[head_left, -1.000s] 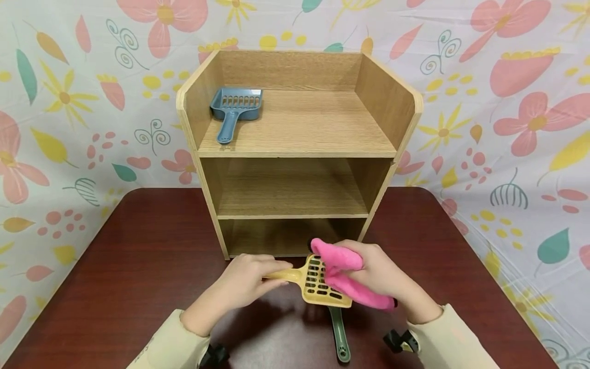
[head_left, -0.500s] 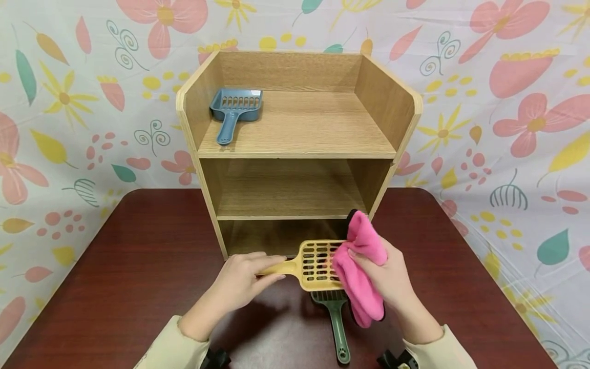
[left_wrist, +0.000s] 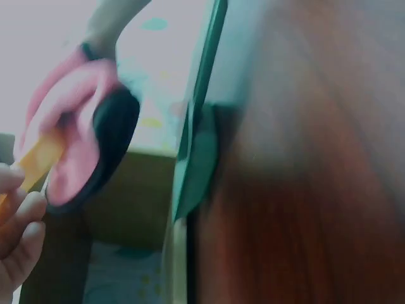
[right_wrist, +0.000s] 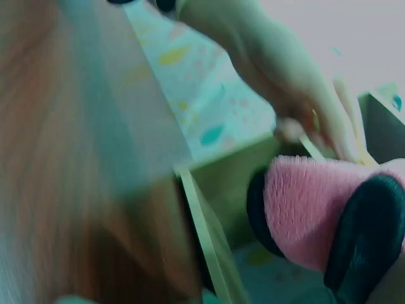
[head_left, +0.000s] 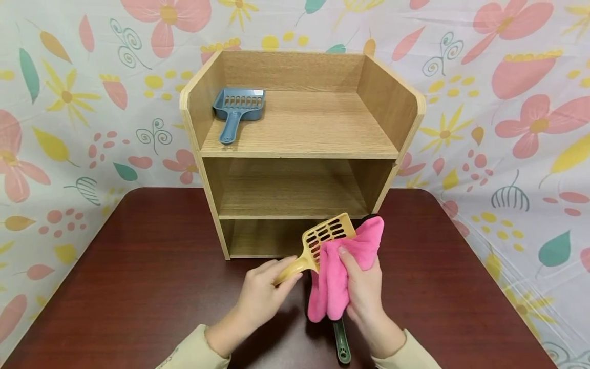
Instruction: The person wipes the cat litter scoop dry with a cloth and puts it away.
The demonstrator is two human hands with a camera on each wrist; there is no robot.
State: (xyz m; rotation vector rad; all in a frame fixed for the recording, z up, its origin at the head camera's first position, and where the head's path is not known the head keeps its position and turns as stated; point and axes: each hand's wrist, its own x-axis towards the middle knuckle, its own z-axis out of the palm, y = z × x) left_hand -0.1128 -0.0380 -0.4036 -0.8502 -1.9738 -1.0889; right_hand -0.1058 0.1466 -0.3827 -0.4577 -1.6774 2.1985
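Note:
My left hand [head_left: 265,294] grips the handle of a yellow slotted litter scoop [head_left: 326,236], whose head tilts up to the right above the table. A folded pink cloth [head_left: 338,279] with a dark edge is held in my right hand [head_left: 369,292]; it lies against the scoop's lower right side and covers part of the slots. Beneath the cloth, the handle of a green litter scoop [head_left: 341,341] shows on the table, its head hidden. In the left wrist view the pink cloth [left_wrist: 82,126] wraps around the yellow scoop [left_wrist: 41,155].
A wooden shelf unit [head_left: 299,155] with three levels stands at the back of the dark red table [head_left: 138,287]. On its top level, at the left, lies a blue litter scoop [head_left: 238,107]. A flower-patterned curtain [head_left: 488,128] hangs behind.
The yellow scoop has turned so its head points up to the right. My right hand has shifted the cloth left and towards the scoop's neck. The green scoop's head is now covered.

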